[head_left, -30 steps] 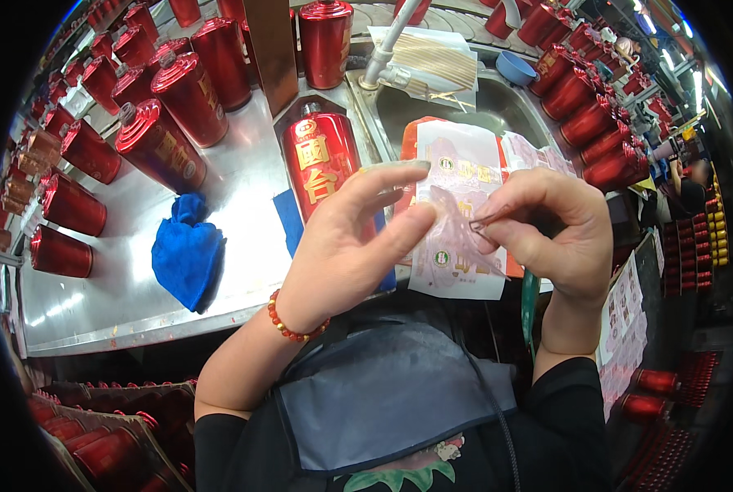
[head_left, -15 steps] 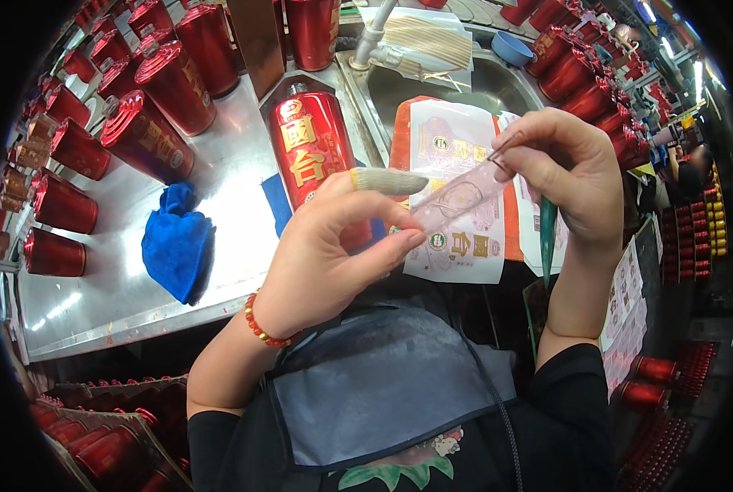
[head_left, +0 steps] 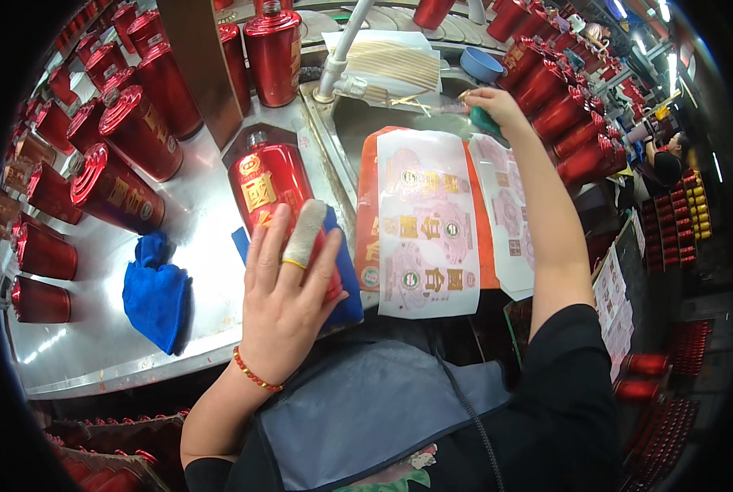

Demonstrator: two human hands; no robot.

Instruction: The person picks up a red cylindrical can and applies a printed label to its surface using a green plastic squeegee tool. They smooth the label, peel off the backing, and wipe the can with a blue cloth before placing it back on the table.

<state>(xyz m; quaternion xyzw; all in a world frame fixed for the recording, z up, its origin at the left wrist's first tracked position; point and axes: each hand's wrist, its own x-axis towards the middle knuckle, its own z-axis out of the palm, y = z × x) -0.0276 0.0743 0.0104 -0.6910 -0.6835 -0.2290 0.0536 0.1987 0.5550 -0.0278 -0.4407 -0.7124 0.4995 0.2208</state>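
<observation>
Far left, a bunched blue cloth (head_left: 155,303) rests on the metal table (head_left: 206,246), clear of both hands. Next, the red bottle (head_left: 260,168) lies face up, neck away from the person, on a flat blue pad (head_left: 346,303). The left hand (head_left: 284,299), half a second ago pinching a clear film above the printed sheets, now lies palm down across the bottle's lower front: fingers extended, slightly spread, gripping nothing (one wears a pale finger cot). The printed sheet (head_left: 420,189), partly covered earlier, now shows whole. The right hand (head_left: 497,111) has moved away from the left, arm stretched forward over the sink (head_left: 366,119); its fingers close together on a green tool (head_left: 485,123). Whether they also hold the film is too faint to tell.
</observation>
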